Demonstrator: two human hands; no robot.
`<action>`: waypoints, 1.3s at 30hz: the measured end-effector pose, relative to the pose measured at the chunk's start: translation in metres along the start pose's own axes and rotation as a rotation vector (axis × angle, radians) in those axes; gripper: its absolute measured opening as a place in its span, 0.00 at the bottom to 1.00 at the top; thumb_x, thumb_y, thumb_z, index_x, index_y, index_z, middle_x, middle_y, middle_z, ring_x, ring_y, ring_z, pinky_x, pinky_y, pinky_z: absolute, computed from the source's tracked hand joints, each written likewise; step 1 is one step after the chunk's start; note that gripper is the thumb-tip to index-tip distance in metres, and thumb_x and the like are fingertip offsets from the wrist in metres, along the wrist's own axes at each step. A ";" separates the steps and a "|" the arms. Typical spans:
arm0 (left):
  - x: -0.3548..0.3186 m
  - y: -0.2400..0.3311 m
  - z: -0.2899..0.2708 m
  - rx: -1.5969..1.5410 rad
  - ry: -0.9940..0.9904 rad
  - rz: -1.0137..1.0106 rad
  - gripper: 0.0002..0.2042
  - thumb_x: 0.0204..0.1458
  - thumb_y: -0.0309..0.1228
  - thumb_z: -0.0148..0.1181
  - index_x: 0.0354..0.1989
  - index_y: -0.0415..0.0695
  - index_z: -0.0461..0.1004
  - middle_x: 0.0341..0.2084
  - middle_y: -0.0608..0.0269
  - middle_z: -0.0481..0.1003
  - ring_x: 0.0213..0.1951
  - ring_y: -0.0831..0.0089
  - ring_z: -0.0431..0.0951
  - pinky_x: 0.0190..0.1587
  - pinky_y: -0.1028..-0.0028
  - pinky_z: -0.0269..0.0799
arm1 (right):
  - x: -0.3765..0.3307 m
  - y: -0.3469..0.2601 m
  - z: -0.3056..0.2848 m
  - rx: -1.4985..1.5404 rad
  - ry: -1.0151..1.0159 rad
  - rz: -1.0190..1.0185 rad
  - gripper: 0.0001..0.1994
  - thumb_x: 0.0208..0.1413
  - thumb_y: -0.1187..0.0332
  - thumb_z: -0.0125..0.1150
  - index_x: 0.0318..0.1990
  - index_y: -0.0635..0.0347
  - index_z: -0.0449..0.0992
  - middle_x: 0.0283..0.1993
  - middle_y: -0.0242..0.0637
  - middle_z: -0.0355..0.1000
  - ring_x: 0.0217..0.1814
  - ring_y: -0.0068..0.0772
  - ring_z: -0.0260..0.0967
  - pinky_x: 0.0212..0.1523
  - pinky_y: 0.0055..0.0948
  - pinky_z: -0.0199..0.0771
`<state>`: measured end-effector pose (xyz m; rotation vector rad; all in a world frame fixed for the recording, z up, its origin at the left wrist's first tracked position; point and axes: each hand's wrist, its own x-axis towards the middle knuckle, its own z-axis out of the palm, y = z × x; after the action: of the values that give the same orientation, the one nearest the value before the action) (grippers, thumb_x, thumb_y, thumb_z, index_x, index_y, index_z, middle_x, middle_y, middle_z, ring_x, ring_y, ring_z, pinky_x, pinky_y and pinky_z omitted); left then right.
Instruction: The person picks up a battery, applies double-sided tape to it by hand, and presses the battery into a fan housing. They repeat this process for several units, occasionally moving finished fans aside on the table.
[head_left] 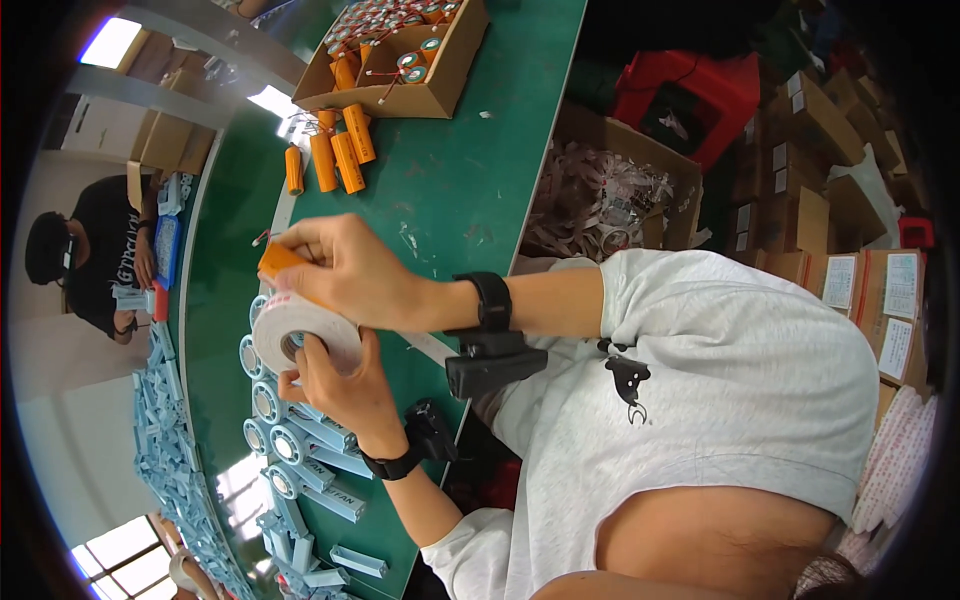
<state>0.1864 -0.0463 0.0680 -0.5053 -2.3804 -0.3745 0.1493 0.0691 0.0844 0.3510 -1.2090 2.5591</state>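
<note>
A roll of white label tape (305,335) with pink print on its edge is held up over a green worktable (450,180), near the table's long inner edge. Pressed against the top of the roll is an orange cylindrical cell (280,260), of which only one end shows.

One hand (345,265) comes in from the upper side, its forearm lying level across the picture with a black wristband (493,300) and a black device (495,365) strapped below the wrist. Its fingers curl down over the orange cell and pinch it against the roll. The other hand (335,385) comes up from below, wrist bent, also wearing a black band (392,464). Its thumb and fingers wrap the roll's lower edge, with a fingertip at the hollow core. Both hands are closed in a grasp. The picture is tilted so far that I cannot tell which hand is the person's left.

Just below the hands, pale blue-grey cylindrical packs (300,445) lie in a row on the table. Farther along the table lie loose orange cells (335,155), and beyond them an open cardboard box (420,95) holds more cells with red wires. Another person (95,255) in a dark shirt sits across the table. Stacked cartons (830,200) and a red crate (700,95) stand off to the side.
</note>
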 end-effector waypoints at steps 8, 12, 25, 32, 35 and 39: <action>0.038 0.026 0.029 -0.021 -0.011 0.192 0.18 0.30 0.34 0.68 0.25 0.36 0.69 0.18 0.55 0.69 0.24 0.60 0.67 0.37 0.70 0.55 | 0.034 -0.017 -0.049 0.456 0.295 0.060 0.14 0.52 0.76 0.48 0.45 0.76 0.65 0.40 0.48 0.70 0.40 0.37 0.71 0.43 0.30 0.72; 0.032 0.031 0.043 -0.109 -0.199 0.268 0.15 0.33 0.33 0.67 0.23 0.37 0.68 0.17 0.55 0.68 0.23 0.59 0.65 0.38 0.69 0.56 | 0.080 -0.029 -0.083 0.367 0.516 -0.401 0.13 0.55 0.73 0.45 0.44 0.75 0.65 0.40 0.49 0.70 0.42 0.43 0.70 0.46 0.38 0.71; 0.090 -0.008 0.030 -0.277 -0.254 0.146 0.14 0.37 0.28 0.64 0.34 0.41 0.71 0.23 0.55 0.71 0.26 0.61 0.70 0.30 0.67 0.65 | 0.046 -0.081 -0.131 -0.224 -0.174 -0.326 0.17 0.46 0.76 0.60 0.46 0.65 0.69 0.47 0.38 0.68 0.39 0.26 0.66 0.44 0.23 0.67; 0.101 -0.050 0.011 -0.026 -0.911 -0.108 0.29 0.30 0.33 0.69 0.46 0.42 0.69 0.33 0.52 0.72 0.33 0.60 0.71 0.46 0.66 0.62 | 0.027 -0.071 -0.108 -0.198 -0.272 -0.269 0.19 0.43 0.77 0.62 0.46 0.64 0.69 0.42 0.33 0.68 0.35 0.21 0.64 0.40 0.20 0.68; 0.072 -0.016 0.006 0.083 -0.834 -0.310 0.29 0.30 0.34 0.69 0.46 0.42 0.69 0.41 0.50 0.69 0.43 0.57 0.67 0.51 0.64 0.57 | 0.017 -0.068 -0.106 -0.194 -0.339 -0.222 0.18 0.41 0.77 0.64 0.43 0.63 0.70 0.38 0.31 0.68 0.35 0.20 0.64 0.39 0.19 0.68; 0.045 -0.020 -0.010 -0.022 -0.661 -0.090 0.28 0.29 0.32 0.69 0.46 0.45 0.69 0.47 0.52 0.66 0.52 0.54 0.61 0.55 0.61 0.54 | 0.007 -0.069 -0.107 -0.313 -0.262 -0.118 0.16 0.37 0.77 0.67 0.35 0.62 0.69 0.34 0.29 0.67 0.36 0.19 0.64 0.37 0.19 0.69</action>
<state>0.1511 -0.0557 0.1024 -0.6011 -3.0463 -0.3030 0.1575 0.1954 0.0694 0.6768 -1.6007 2.2276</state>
